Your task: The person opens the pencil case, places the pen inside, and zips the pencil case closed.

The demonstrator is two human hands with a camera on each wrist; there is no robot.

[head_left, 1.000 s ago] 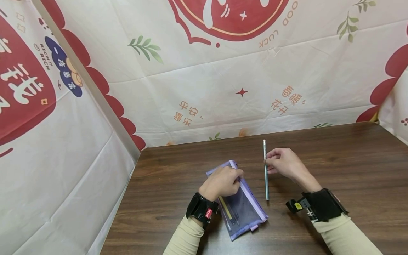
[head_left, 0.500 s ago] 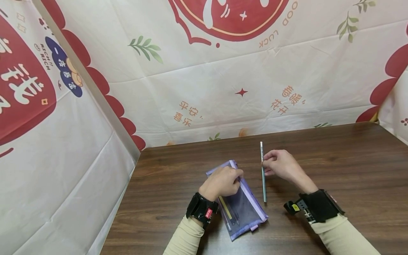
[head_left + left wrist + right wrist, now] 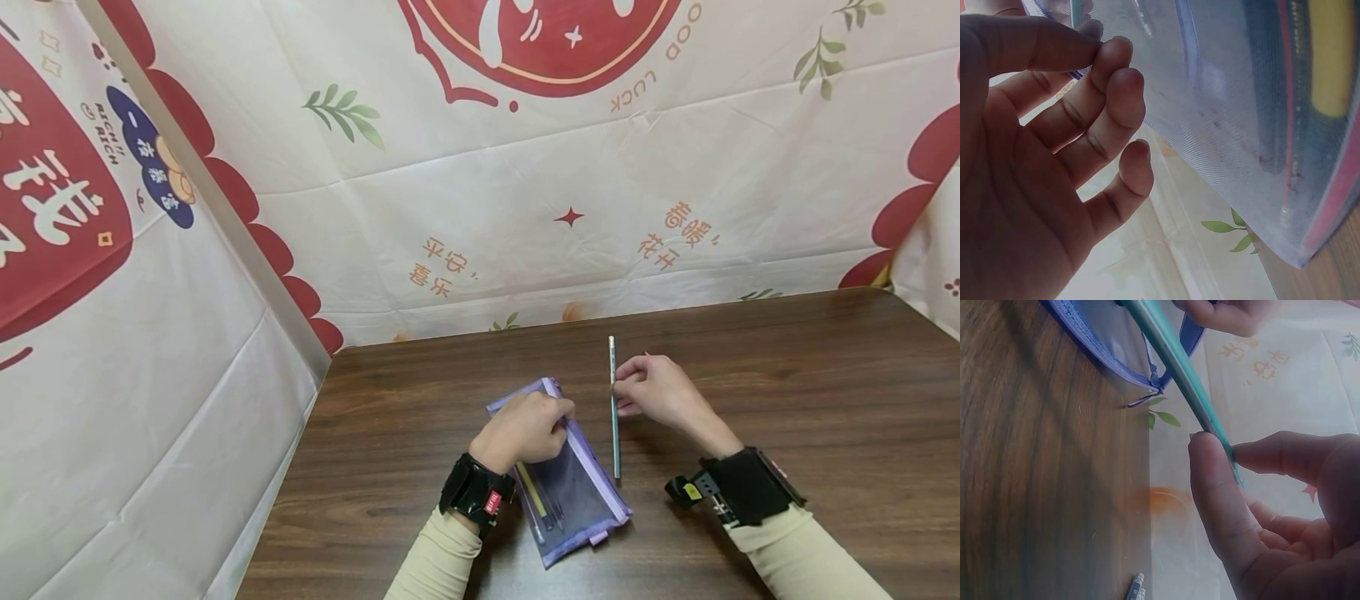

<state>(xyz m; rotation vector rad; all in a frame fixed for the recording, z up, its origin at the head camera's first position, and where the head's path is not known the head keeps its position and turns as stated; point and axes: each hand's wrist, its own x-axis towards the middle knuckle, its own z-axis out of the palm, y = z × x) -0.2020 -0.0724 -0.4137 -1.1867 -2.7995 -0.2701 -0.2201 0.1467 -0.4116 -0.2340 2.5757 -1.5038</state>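
A purple-edged mesh pencil case (image 3: 573, 492) lies slanted at the front middle of the table, a yellow-and-dark pencil-like item (image 3: 534, 493) and other slim items showing through it. My left hand (image 3: 525, 427) pinches its upper part between thumb and fingers; in the left wrist view the mesh hangs beside the fingertips (image 3: 1125, 87). Just to the right, my right hand (image 3: 660, 392) pinches a teal pencil (image 3: 616, 442) between thumb and forefinger. The pencil's white eraser end points away from me. In the right wrist view, the pencil's near length (image 3: 1172, 356) overlaps the purple case edge (image 3: 1094, 347).
The brown wooden table (image 3: 810, 383) meets a white printed cloth (image 3: 510, 200) at the back, with another cloth panel (image 3: 187, 400) along the left. A small grey-tipped item (image 3: 1137, 587) shows at the bottom of the right wrist view.
My right hand has moved a little left and toward me, bringing the pencil closer to the pencil case. The left hand and the case have stayed in place.
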